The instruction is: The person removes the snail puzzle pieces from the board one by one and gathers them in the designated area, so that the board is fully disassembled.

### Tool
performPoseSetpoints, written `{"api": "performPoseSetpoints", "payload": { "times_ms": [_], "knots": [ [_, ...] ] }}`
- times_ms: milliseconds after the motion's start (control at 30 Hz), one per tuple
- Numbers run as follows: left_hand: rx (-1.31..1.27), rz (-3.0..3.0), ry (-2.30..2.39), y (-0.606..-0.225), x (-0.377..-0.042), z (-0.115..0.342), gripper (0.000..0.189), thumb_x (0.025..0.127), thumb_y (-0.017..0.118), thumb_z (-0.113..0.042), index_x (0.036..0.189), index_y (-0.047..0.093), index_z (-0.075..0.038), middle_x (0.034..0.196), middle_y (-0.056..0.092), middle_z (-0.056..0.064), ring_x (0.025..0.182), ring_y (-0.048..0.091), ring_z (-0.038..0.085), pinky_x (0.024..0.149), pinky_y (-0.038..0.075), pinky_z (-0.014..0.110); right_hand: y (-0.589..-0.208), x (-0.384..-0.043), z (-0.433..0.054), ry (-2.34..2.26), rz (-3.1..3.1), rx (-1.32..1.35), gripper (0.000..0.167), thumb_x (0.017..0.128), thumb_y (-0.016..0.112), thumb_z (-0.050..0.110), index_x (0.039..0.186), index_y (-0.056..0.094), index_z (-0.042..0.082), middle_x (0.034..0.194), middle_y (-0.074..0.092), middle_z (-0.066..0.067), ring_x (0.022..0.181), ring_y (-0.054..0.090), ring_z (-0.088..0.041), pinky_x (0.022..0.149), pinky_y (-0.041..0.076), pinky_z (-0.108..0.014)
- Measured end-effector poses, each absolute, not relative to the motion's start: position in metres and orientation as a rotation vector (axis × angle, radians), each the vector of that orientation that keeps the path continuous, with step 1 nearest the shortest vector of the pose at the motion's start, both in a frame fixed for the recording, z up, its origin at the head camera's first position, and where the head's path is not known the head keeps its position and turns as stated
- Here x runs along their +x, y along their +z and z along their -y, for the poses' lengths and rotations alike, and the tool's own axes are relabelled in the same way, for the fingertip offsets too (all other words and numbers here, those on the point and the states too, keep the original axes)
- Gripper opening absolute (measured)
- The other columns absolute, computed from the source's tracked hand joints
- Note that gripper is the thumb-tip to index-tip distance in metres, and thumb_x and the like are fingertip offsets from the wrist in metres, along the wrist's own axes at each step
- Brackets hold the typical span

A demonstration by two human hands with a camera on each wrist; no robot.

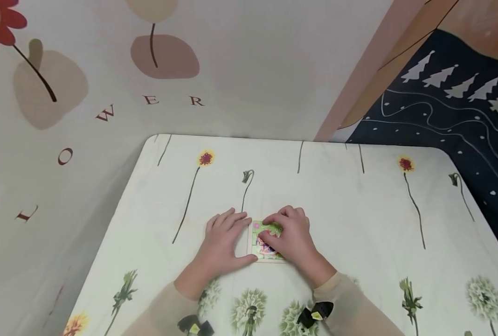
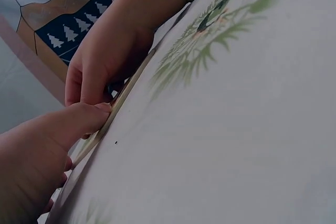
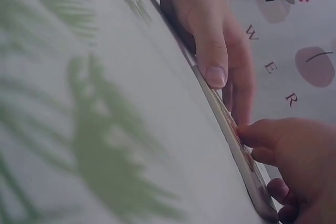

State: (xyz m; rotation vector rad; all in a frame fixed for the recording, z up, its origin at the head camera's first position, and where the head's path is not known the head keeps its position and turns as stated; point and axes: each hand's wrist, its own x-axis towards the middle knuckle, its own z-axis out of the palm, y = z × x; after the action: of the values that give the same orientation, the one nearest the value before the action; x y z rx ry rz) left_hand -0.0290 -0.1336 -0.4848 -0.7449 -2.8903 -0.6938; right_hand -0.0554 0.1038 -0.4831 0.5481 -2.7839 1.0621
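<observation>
A small square picture puzzle (image 1: 257, 226) in a pale frame lies flat on the table, printed in green, pink and purple. Along its left side rests the left hand (image 1: 224, 240), fingers stretched out, with the thumb tip at the near left corner of the frame. From the right, the right hand (image 1: 296, 239) reaches over the puzzle and covers much of its right half. Its bent thumb and index finger pinch at a puzzle piece, which the fingers largely hide. In the right wrist view the puzzle's frame (image 3: 227, 134) shows edge-on, with the fingertips at its top face.
The table's white cover (image 1: 349, 210) is printed with flowers and dandelions. A pale wall (image 1: 266, 84) with printed letters stands behind and to the left. At the right is a dark blue panel (image 1: 450, 112) with white trees. Both sleeves carry black wrist straps (image 1: 316, 315).
</observation>
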Motion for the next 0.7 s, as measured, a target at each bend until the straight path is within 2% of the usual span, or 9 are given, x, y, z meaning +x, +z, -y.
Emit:
{"api": "performPoseSetpoints", "payload": {
  "times_ms": [367, 700],
  "knots": [
    [-0.763, 2.835, -0.673, -0.488, -0.032, 0.1359, 0.086, 0.08, 0.077, -0.068, 0.147, 0.062, -0.015, 0.152, 0.056, 0.006, 0.149, 0.04, 0.037, 0.111, 0.031, 0.065, -0.4802, -0.0549, -0.0983, 1.02, 2.772, 0.587, 0.02, 0.086, 0.087, 0.029, 0.105, 0.083, 0.025, 0.1, 0.057, 0.004, 0.095, 0.045, -0.026, 0.088, 0.032, -0.054],
    [-0.78, 2.813, -0.668, -0.4931, -0.0332, 0.1346, 0.087, 0.08, 0.077, -0.07, 0.146, 0.063, -0.015, 0.152, 0.057, 0.006, 0.149, 0.04, 0.037, 0.109, 0.032, 0.065, -0.4809, -0.0531, -0.0982, 1.023, 2.783, 0.577, 0.022, 0.085, 0.083, 0.027, 0.107, 0.081, 0.024, 0.099, 0.056, 0.004, 0.096, 0.046, -0.026, 0.089, 0.031, -0.055]
  ]
}}
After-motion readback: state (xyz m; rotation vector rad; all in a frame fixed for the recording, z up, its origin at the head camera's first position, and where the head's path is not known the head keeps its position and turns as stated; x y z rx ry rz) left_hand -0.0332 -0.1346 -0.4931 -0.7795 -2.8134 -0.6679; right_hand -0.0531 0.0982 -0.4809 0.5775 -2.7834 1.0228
